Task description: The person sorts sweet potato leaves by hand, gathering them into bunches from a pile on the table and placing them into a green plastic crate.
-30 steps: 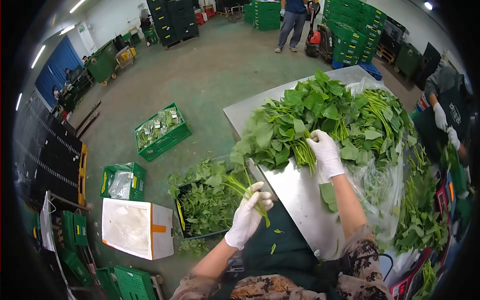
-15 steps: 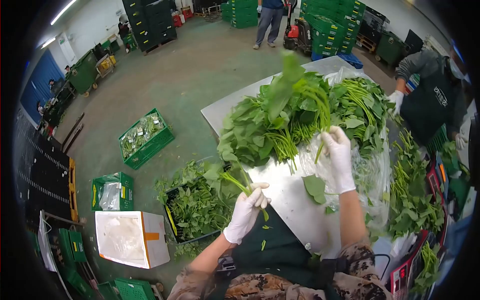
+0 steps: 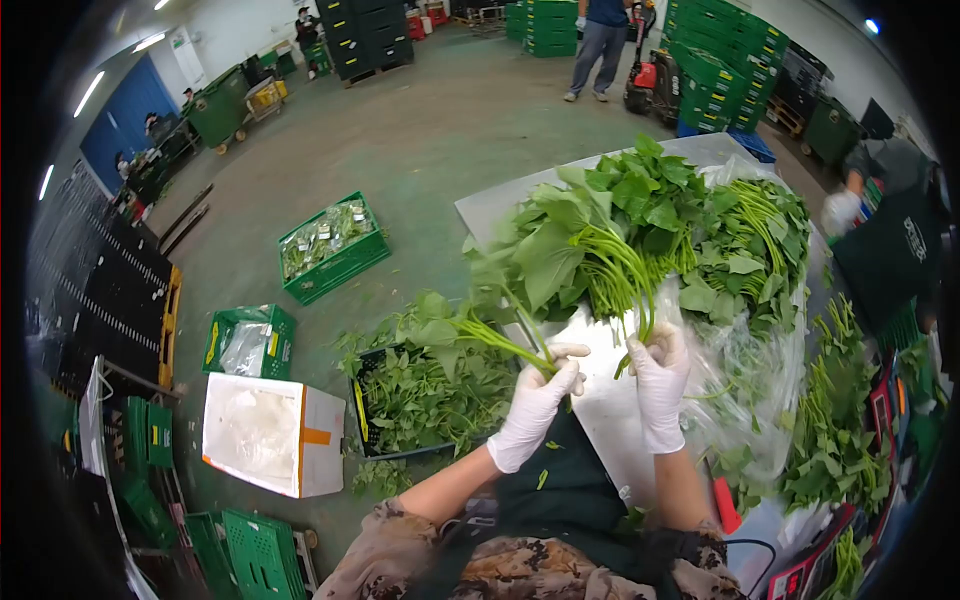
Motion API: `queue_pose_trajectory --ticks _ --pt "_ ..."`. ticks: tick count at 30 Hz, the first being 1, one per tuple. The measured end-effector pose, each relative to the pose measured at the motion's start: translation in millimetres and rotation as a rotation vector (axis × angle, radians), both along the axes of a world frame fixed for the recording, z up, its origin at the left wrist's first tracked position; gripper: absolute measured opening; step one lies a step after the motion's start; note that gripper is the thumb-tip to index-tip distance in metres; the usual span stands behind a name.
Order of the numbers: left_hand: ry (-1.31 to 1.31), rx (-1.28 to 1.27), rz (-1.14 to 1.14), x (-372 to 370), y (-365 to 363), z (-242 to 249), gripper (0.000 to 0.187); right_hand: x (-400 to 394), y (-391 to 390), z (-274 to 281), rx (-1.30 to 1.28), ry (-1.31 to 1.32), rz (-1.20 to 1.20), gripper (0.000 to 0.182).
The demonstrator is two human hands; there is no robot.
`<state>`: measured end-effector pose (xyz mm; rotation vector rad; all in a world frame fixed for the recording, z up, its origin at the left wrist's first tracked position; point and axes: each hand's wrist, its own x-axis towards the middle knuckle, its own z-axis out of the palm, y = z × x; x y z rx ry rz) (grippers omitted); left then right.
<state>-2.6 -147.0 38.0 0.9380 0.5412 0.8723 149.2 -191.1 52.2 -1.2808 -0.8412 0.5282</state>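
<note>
My left hand (image 3: 540,405) is closed around the lower stems of a small bunch of leafy greens (image 3: 495,337), whose leaves point up and left. Close beside it, my right hand (image 3: 660,385) pinches the stem ends of more leafy greens (image 3: 612,262), with broad leaves leaning left. Both hands wear white gloves. Behind them, a heap of the same greens (image 3: 745,235) covers much of the metal table (image 3: 490,215). Clear plastic film (image 3: 745,385) lies to the right of my right hand.
Below left stands a dark crate (image 3: 366,435) full of loose greens. Farther left are a white foam box (image 3: 325,440), a green crate (image 3: 285,345) and another crate (image 3: 340,275) with packed greens. A red-handled tool (image 3: 725,505) lies near my right forearm. A co-worker (image 3: 890,230) stands at the right.
My right hand has come down and closer to my left hand, bringing its greens lower. The view has turned left, and the red-handled tool now shows.
</note>
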Motion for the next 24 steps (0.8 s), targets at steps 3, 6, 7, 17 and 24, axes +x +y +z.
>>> queue_pose_trajectory --ticks 3,6,7,17,24 --pt "0.060 0.052 -0.023 -1 0 6 0.034 -18 -6 -28 -0.024 -0.225 -0.014 0.025" --pt "0.042 0.075 0.025 1 0 0 0.037 -40 -9 -28 0.002 -0.362 0.010 0.025" --pt "0.031 0.076 0.043 1 0 -6 0.036 -41 -10 -30 -0.008 -0.391 0.023 0.025" --pt "0.156 0.186 0.022 -15 2 -18 0.021 -38 -13 -12 -0.055 -0.522 0.197 0.034" --pt "0.366 0.302 0.017 -19 1 -18 0.016 -29 2 51 -0.167 -0.545 0.212 0.025"
